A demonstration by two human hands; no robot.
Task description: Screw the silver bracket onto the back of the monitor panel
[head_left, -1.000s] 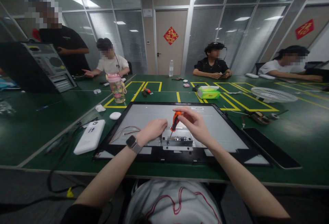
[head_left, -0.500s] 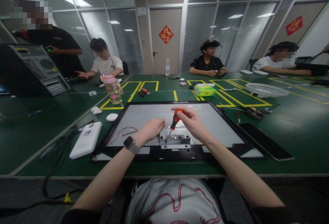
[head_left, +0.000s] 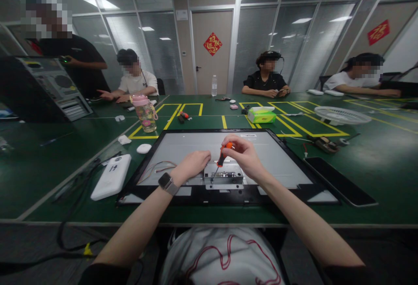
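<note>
The room was dim and greyish from where I stood. White light patches (head_left: 101,3) glowed in the far glass wall (head_left: 158,52), a soft sheen lay on the green surface (head_left: 392,161) at right, and the pale panel (head_left: 176,144) took flat, muted light. Below the near edge, deep shadow swallowed detail. Toward both sides, upright lines leaned, shapes stretched and fine detail smeared.
</note>
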